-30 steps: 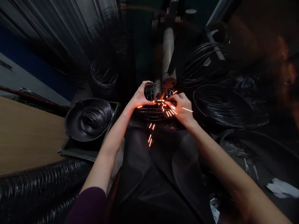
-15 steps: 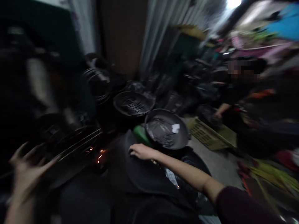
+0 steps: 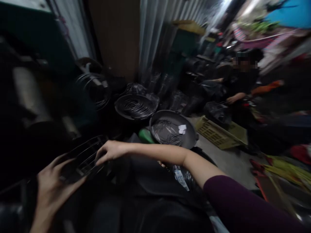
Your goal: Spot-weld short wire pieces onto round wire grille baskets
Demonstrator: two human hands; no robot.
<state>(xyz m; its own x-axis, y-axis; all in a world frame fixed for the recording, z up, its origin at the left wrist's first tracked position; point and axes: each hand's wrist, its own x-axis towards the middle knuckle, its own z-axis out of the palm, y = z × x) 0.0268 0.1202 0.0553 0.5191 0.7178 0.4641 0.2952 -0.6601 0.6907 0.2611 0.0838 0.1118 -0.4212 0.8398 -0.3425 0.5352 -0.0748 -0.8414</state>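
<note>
Left hand (image 3: pixel 110 152): we are resting it on the wire cage (image 3: pixel 82 160) from above, grip unclear.
Right hand (image 3: pixel 51 184): we are clamping the cage from below.

A corrugated metal wall (image 3: pixel 157 42) runs back beside a brown panel (image 3: pixel 114 38), with daylight (image 3: pixel 225 5) showing high up at the far end. A yellow plastic crate (image 3: pixel 216 134) lies tilted on the concrete floor (image 3: pixel 230 158).

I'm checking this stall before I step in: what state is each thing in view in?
Wire basket: tilted, held off the lap.
Right hand: curled around the basket.
Left hand: purple-sleeved arm, reaching across, resting on the basket.
Far pan: holding a wire coil.
Near pan: holding loose wires and a paper scrap.
Yellow crate: lying aslant on the floor.
</note>
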